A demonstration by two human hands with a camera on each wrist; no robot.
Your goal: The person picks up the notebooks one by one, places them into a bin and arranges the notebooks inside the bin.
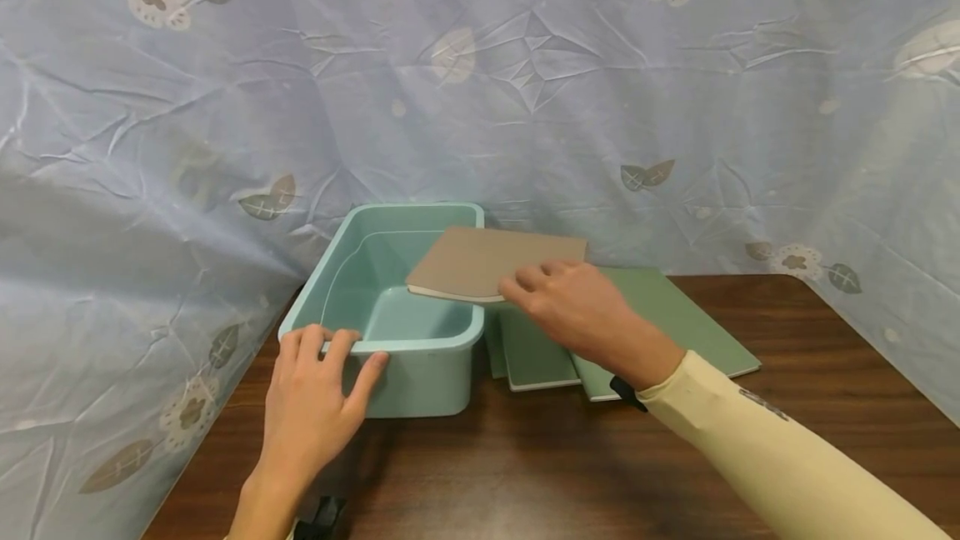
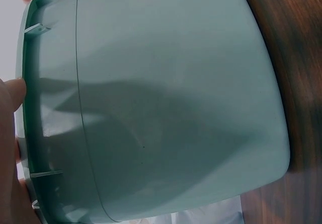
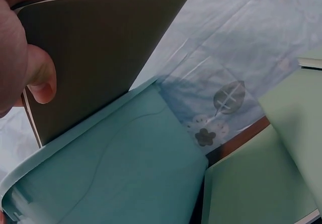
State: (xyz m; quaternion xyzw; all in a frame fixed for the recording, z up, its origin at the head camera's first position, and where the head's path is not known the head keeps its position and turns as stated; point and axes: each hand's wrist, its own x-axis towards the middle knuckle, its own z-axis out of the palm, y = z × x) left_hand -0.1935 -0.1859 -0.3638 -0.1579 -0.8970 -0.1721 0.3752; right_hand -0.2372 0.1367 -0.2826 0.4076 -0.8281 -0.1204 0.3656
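Head: L hand w/ fingers bent over tub's near rim, thumb outside; R forearm slants in from lower R, R hand gripping brown notebook above tub's R rim. L wrist: thumb against rim. R wrist: thumb under notebook.

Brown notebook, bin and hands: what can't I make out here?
Head: the brown notebook hides part of the inside of the bin.
Head: the right hand and brown notebook cover parts of the green notebooks.
Left wrist: the left edge cuts off most of the left hand.
Head: the marking on the right sleeve is too small to read.
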